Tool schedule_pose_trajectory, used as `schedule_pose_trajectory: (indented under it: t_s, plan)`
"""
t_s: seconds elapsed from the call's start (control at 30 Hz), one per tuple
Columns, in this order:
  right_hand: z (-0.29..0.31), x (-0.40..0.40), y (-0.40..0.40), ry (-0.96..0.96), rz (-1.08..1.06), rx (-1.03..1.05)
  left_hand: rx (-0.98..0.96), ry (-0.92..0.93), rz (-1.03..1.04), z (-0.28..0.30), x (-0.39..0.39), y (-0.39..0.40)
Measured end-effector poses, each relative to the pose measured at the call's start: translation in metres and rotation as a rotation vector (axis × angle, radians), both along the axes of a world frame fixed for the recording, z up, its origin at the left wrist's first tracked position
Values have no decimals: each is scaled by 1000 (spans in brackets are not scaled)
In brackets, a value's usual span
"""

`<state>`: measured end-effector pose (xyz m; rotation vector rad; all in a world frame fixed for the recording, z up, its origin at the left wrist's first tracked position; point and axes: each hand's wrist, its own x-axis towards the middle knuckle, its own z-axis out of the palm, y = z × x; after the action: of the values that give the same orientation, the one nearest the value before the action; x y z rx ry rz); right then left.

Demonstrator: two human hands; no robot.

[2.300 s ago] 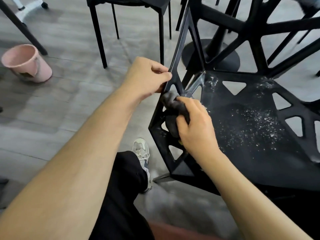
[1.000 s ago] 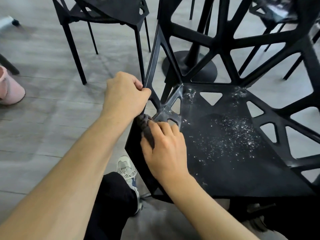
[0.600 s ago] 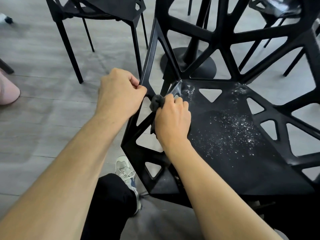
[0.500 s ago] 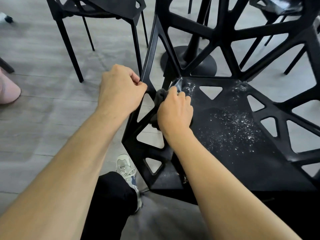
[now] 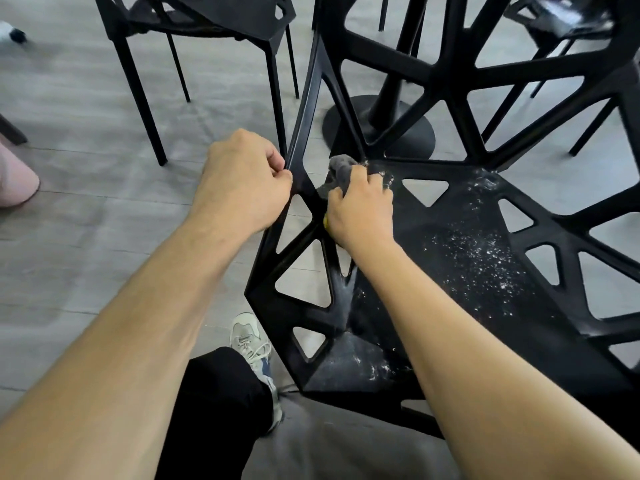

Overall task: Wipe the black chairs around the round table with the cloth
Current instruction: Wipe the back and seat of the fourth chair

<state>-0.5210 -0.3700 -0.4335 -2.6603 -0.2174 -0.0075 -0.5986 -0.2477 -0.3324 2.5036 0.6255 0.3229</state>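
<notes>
Up the chair (image 5: 450, 271) frame slid the cloth (image 5: 341, 171)-clutching right hand (image 5: 362, 211); left hand (image 5: 242, 185) seemingly grips the strut.

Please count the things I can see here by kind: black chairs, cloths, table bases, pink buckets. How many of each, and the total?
Black chairs: 3
Grey cloths: 1
Table bases: 1
Pink buckets: 1, partly cut off
Total: 6

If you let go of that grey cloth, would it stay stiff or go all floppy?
Probably floppy: the cloth is bunched in soft folds under the right hand, bulging out past the fingers. It likely weighs little, since one hand holds it against the chair. It seems unlikely to slide off, being pressed where the struts meet.
</notes>
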Motion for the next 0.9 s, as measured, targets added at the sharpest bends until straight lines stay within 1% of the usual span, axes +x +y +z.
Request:
schedule_pose_trajectory:
  t_s: [0.1, 0.2, 0.27, 0.33, 0.4, 0.43, 0.5, 0.53, 0.6, 0.63, 0.67, 0.7, 0.73, 0.8, 0.83, 0.87, 0.9]
  plan:
    - [6, -27, -8, -11, 74, 109, 11, 5, -2, 1, 2, -2]
    - [4, -58, -25, -14, 226, 204, 36, 2, 30, -4, -1, -2]
    - [-2, -61, -37, -74, 300, 171, 46, -8, 21, -4, -2, -5]
    - [-8, -46, -38, -106, 255, 114, 42, -6, 24, -2, -4, -7]
    - [-5, -20, -31, -24, 110, 94, 31, -2, 44, -1, -7, -9]
    - [-1, -8, -29, 24, 78, 61, 21, 0, 59, -1, -8, -11]
    - [8, 12, -32, 31, 117, -3, 36, -2, 68, -4, -9, -16]
    - [14, 19, -39, 1, 133, 8, 77, -20, 52, -7, -9, -20]
    - [22, 37, -55, -123, 88, 123, 210, -161, -38, -11, -4, -29]
    - [25, 47, -60, -197, 47, 179, 275, -246, -126, -11, 1, -34]
    - [25, 58, -63, -260, 27, 205, 336, -291, -236, -14, 8, -39]
    - [23, 69, -63, -293, 52, 179, 399, -279, -331, -23, 14, -44]
    - [18, 77, -60, -290, 124, 107, 466, -208, -389, -34, 19, -48]
    - [0, 79, -53, -221, 292, -36, 628, 62, -438, -57, 23, -57]
    - [-12, 77, -52, -205, 342, -70, 711, 199, -442, -66, 24, -60]
    - [-21, 77, -53, -216, 357, -95, 770, 306, -440, -73, 25, -64]
    - [-27, 76, -54, -241, 347, -125, 800, 363, -429, -76, 27, -67]
